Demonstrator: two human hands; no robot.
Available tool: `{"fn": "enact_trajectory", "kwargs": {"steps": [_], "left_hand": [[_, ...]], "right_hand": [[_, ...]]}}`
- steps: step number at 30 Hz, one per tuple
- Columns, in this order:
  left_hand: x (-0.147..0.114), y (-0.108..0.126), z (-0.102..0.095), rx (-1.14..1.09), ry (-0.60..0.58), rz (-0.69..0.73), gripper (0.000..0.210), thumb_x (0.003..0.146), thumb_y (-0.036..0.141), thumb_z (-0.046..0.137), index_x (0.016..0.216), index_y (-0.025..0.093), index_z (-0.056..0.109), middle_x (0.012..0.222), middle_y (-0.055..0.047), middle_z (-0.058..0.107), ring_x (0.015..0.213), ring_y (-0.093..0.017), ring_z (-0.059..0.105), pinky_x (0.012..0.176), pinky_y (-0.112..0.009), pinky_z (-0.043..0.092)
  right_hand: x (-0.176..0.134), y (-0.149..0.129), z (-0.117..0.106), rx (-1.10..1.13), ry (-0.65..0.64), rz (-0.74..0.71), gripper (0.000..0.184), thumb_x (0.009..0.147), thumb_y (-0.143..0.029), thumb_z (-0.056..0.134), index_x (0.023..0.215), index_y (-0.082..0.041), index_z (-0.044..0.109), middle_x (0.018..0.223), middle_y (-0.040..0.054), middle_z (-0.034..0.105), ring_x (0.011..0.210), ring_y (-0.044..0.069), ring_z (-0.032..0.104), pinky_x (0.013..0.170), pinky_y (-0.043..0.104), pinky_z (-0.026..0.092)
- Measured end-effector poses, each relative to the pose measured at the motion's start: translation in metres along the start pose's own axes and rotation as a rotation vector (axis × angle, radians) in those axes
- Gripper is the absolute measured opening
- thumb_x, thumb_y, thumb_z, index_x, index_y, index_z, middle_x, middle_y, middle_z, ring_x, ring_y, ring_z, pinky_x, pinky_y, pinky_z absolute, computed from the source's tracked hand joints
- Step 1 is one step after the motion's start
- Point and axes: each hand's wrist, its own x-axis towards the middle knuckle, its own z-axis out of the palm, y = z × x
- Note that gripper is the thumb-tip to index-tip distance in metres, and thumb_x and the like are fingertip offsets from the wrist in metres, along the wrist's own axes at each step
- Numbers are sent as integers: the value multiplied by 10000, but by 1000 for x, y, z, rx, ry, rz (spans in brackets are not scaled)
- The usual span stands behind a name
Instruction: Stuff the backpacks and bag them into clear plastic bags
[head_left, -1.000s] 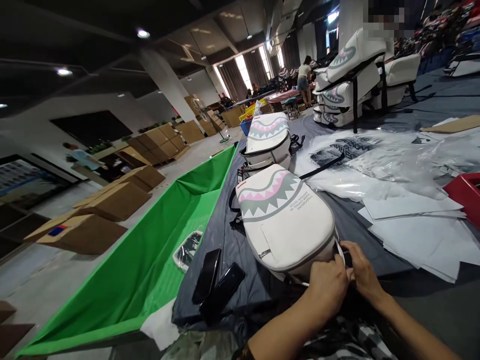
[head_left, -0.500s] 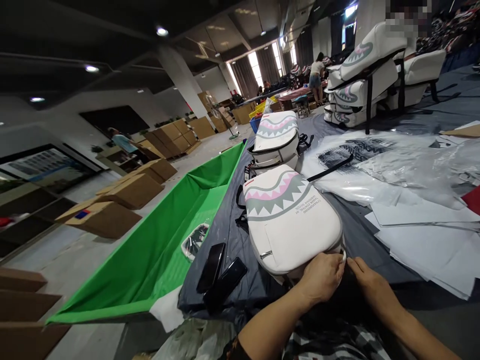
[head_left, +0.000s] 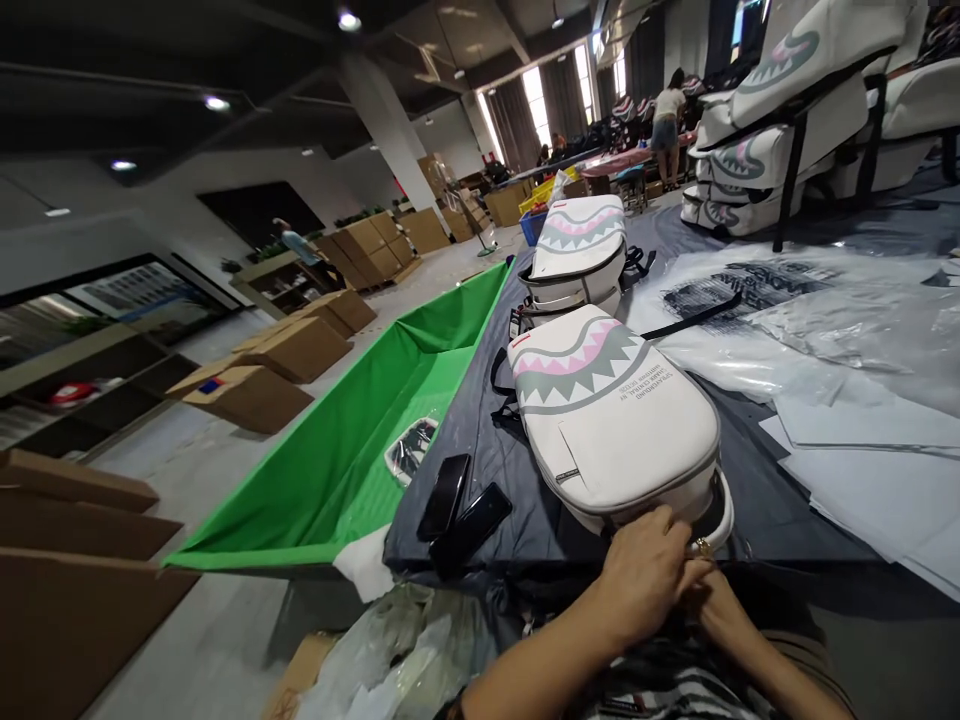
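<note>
A white backpack (head_left: pixel 622 420) with a pink and grey shark-mouth print lies front side up on the dark-covered table, its near end toward me. My left hand (head_left: pixel 649 560) is closed against that near end, below the rim. Close beside it, fingers meeting the left, my right hand (head_left: pixel 709 590) is closed too. Whatever the fingers pinch is hidden between them. A pale loop (head_left: pixel 724 510) of the backpack stands out just beyond my right hand, and a small gold-coloured piece shows by its fingers.
A second white backpack (head_left: pixel 581 240) lies behind the first. Two black phones (head_left: pixel 471 525) are at the left table edge, beside a green fabric bin (head_left: pixel 315 480) with a plastic-wrapped item inside. Plastic bags (head_left: pixel 750 310), white sheets (head_left: pixel 862 480) and stacked backpacks (head_left: pixel 787 150) occupy the right side.
My right hand has come in from the right to meet my left hand at the backpack's near end. The view has shifted, so the scene sits further right.
</note>
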Motion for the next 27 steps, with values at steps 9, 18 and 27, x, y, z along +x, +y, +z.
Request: {"fn": "enact_trajectory", "kwargs": {"steps": [9, 18, 27], "left_hand": [[-27, -9, 25, -374, 344, -78, 171, 974, 323, 599, 956, 200, 716, 816, -14, 616, 777, -153, 600, 668, -250, 424], [-37, -29, 14, -364, 467, -46, 476, 1007, 457, 508, 644, 160, 587, 623, 25, 500, 541, -82, 493, 527, -204, 335], [-55, -69, 8, -322, 343, 125, 416, 1009, 436, 512, 703, 182, 633, 636, 28, 515, 529, -77, 545, 506, -160, 401]], "right_hand": [[20, -18, 10, 110, 58, -125, 501, 956, -575, 424, 615, -230, 550, 547, 21, 569, 485, 174, 549, 470, 283, 526], [17, -88, -61, -612, 322, -744, 169, 971, -201, 600, 1136, -186, 635, 679, -19, 593, 553, 102, 547, 531, 231, 408], [83, -38, -94, -537, -32, -571, 152, 975, -336, 605, 962, -203, 676, 823, 25, 633, 634, 102, 562, 542, 225, 369]]}}
